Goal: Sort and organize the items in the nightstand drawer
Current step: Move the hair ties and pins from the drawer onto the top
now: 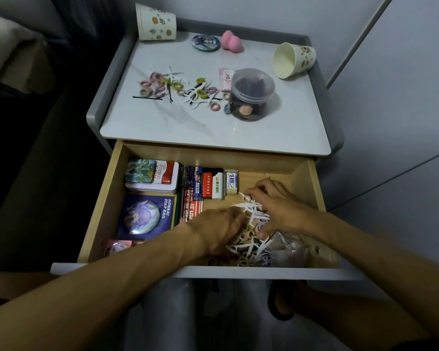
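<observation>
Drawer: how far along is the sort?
Done: tin, pens, lighters lined up at left. In hand: right hand grips floss picks at front right, left hand in the same pile. Left: that pile, plus hair ties scattered on the nightstand top.

An open drawer [99, 206] extends toward the viewer below the nightstand top [238, 127].

On the top, a cup [155, 22] stands mouth down at the far left, and a second cup [293, 60] lies on its side at the far right. A round badge [205, 42] and a sponge [231, 41] sit between them. Nearer, scattered hair ties and pins [178, 88] lie left of a jar [251, 95], and a packet [224, 78] lies just behind the jar.

In the drawer, a tin [152, 176] sits far left with a badge card [146, 216] in front of it. To the right of the tin come pens [189, 196], lighters [212, 183] and an eraser [231, 182]. At the near right, the left hand [218, 229] and right hand [276, 203] meet on a pile of floss picks [251, 224], just beside a plastic bag [287, 245].
</observation>
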